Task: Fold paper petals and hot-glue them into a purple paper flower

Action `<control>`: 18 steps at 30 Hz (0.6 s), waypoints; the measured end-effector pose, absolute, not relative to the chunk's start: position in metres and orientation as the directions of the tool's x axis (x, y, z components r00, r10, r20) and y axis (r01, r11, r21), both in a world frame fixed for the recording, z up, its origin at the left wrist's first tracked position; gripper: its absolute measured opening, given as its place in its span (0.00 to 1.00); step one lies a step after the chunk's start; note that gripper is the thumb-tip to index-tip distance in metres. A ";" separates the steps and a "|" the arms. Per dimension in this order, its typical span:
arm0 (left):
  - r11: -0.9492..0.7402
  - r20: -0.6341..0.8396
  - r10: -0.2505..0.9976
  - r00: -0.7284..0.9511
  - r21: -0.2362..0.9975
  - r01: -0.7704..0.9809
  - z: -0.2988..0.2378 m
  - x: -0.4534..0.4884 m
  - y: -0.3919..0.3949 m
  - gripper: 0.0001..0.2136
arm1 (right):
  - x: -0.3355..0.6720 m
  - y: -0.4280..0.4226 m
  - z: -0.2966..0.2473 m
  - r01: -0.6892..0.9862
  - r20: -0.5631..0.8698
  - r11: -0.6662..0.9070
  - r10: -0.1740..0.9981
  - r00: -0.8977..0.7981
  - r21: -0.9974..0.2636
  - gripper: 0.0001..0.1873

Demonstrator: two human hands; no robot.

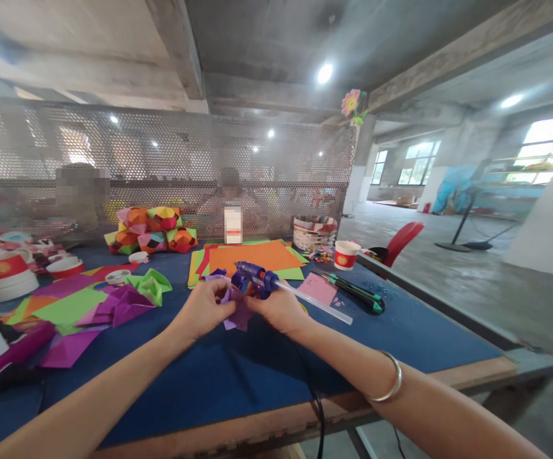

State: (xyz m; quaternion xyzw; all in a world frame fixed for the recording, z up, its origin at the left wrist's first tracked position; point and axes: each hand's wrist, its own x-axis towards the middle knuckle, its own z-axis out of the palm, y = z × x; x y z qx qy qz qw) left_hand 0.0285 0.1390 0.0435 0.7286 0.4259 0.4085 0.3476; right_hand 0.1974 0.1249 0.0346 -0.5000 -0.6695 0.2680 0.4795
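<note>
Between both hands is a piece of folded purple paper [236,313], bent into points. My left hand [204,307] pinches it from the left with thumb and fingers. A blue glue gun [257,276] is in my right hand [280,311], its nozzle pointing up and left and a clear glue stick [322,302] sticking out behind. The thumb of my right hand also reaches the paper's right edge. My right fingers are partly hidden behind the gun and the palm.
Orange, green and yellow paper sheets [252,257] lie ahead. Right of them are a woven basket [313,234], a paper cup [346,255] and a utility knife [355,292]. Folded paper balls [150,229] stand back left; loose folded papers [121,305] lie left. A black cable [315,395] crosses the front edge.
</note>
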 end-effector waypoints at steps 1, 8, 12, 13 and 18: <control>-0.407 0.307 0.899 0.311 0.848 0.340 0.044 0.029 0.139 0.09 | 0.197 0.124 0.035 0.424 0.384 0.361 0.923 -0.034 -0.831 0.02; -0.496 0.375 0.865 0.334 0.740 0.455 0.039 0.026 0.143 0.09 | 0.197 0.124 0.031 0.427 0.403 0.374 0.915 -0.025 -0.823 0.03; -0.518 0.397 0.855 0.333 0.640 0.568 0.040 0.026 0.139 0.10 | 0.197 0.125 0.024 0.379 0.456 0.435 0.889 -0.038 -0.817 0.05; -0.511 0.383 0.860 0.338 0.634 0.580 0.041 0.026 0.138 0.10 | 0.197 0.125 0.023 0.364 0.468 0.449 0.883 -0.040 -0.816 0.06; -0.485 0.350 0.875 0.335 0.616 0.621 0.047 0.028 0.132 0.07 | 0.195 0.120 0.025 0.387 0.494 0.477 0.867 -0.064 -0.789 0.05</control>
